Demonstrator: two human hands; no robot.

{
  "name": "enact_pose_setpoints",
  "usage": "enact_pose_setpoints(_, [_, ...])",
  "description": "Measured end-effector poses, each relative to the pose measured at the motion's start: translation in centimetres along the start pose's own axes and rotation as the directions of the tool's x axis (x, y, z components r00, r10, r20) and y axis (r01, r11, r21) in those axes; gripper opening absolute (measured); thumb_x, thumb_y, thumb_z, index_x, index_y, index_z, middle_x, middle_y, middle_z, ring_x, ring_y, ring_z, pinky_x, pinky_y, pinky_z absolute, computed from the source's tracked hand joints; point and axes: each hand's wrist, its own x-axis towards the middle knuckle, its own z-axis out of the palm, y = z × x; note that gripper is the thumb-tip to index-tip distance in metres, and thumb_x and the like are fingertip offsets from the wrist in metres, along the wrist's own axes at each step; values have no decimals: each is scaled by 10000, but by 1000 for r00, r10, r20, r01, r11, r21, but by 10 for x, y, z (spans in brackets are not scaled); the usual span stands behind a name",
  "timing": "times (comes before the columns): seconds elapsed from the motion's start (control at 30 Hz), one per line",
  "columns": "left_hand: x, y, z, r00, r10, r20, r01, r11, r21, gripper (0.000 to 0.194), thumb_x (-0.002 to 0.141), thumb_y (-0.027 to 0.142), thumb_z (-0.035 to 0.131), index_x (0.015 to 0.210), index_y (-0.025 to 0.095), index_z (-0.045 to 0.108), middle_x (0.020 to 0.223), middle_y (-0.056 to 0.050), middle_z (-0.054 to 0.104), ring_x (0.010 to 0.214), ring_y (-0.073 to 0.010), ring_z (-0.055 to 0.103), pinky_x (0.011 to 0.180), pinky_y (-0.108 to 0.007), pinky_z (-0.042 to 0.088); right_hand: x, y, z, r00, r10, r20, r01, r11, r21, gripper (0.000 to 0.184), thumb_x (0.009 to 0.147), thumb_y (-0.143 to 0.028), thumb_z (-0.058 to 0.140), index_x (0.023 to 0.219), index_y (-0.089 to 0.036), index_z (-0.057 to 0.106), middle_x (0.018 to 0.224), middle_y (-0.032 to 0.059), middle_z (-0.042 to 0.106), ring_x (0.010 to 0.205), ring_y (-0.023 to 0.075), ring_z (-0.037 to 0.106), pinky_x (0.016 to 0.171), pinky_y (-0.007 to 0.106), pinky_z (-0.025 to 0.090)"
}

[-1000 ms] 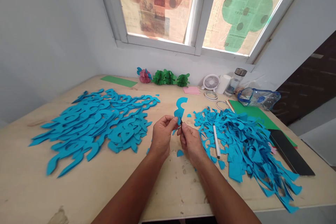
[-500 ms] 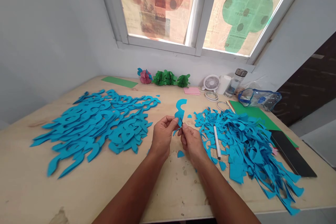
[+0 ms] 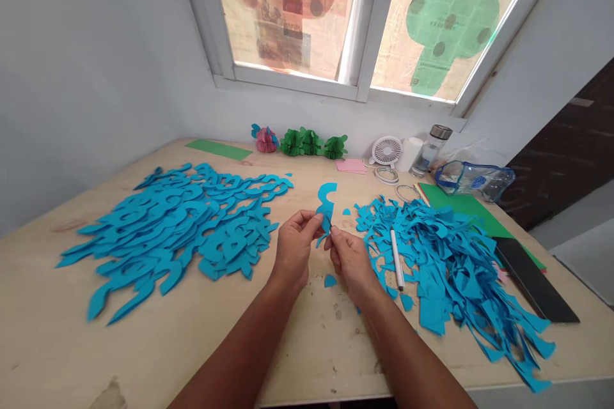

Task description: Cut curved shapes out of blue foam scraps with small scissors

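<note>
Shapes piled toward the table's left edge look finished to me, offcuts lie nearer its right, one blue piece between seems part-cut, left hand pinching it, right hand pinching a slim dark tool

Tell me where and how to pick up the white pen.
Probably best pinched mid-barrel from above, across its length: the white pen is slim and straight, lying lengthwise with its upper side exposed among blue scraps.
</note>
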Motion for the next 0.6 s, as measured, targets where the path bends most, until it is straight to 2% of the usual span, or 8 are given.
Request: enact_pose_setpoints(0.6, [0, -1, -3, 983, -124, 138, 142, 981, -130, 236, 602, 291, 768, 630, 155, 576, 592, 25, 554, 545, -92, 464, 535, -237, 370, 1, 1, -1, 1000, -24, -8, 24, 1000, -12, 422, 761, -563, 567, 603, -173, 526, 368, -101, 312, 344, 46, 197, 361, 214, 124])
